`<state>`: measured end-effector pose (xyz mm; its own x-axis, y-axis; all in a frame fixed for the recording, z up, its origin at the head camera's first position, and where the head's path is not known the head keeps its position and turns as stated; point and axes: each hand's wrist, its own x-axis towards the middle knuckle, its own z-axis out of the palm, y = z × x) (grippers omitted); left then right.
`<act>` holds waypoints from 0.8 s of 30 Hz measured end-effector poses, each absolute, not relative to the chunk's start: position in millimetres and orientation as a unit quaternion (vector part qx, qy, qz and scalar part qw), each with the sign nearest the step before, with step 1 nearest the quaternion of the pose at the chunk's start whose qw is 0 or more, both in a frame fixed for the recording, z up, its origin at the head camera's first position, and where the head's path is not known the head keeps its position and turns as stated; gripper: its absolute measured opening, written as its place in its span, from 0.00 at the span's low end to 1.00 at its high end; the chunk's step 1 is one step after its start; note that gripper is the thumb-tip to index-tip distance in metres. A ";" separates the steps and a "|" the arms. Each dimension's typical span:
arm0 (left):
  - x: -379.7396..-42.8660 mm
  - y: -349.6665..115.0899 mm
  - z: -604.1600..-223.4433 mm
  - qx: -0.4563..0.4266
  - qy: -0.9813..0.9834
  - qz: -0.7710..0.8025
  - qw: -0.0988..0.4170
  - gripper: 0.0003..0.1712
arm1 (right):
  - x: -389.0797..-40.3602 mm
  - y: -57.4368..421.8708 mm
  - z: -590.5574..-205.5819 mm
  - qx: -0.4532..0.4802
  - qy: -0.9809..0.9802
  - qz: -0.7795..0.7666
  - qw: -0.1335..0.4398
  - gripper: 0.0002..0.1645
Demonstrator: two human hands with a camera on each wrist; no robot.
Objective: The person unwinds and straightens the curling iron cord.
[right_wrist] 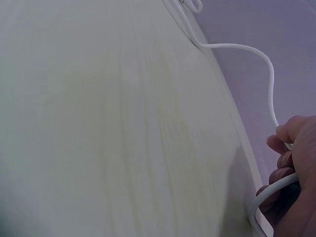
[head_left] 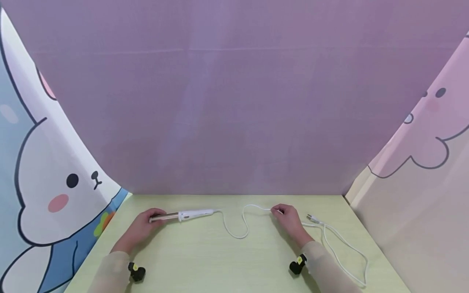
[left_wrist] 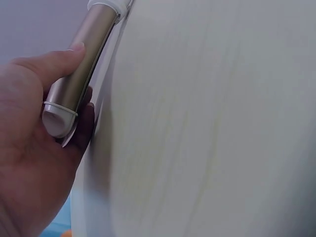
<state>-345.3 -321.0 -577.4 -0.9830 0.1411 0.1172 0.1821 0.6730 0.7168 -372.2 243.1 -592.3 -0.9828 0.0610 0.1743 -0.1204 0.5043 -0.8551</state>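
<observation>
A hair curling iron (head_left: 196, 214) with a white handle and a gold barrel (left_wrist: 85, 59) lies near the back left of the table. My left hand (head_left: 144, 224) grips the barrel by its tip end, thumb on top and fingers beneath. From the handle a white cord (head_left: 234, 236) runs in a loose S to the right. My right hand (head_left: 287, 219) pinches this cord between thumb and fingertips, and in the right wrist view the cord (right_wrist: 276, 185) also passes out through the curled fingers below. Beyond that hand lies the two-pin plug (head_left: 312, 219).
More of the white cord loops over the right side of the pale wood-grain table (head_left: 220, 264). A purple cloth (head_left: 234, 122) hangs behind the back edge, with cartoon-printed cloths (head_left: 47, 183) at the sides. A small black device sits at each sleeve cuff.
</observation>
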 end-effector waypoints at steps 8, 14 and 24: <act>-342.1 -338.4 -578.5 -0.070 -0.926 -0.369 0.035 0.16 | -376.6 247.0 -590.6 0.018 -0.862 0.499 0.087 0.04; -338.8 -348.4 -576.6 -0.048 -0.926 -0.374 0.025 0.18 | -380.4 251.2 -589.8 0.037 -0.859 0.505 0.078 0.04; -339.9 -352.9 -580.9 -0.044 -0.926 -0.374 0.024 0.18 | -382.6 252.8 -589.3 0.048 -0.829 0.555 0.051 0.04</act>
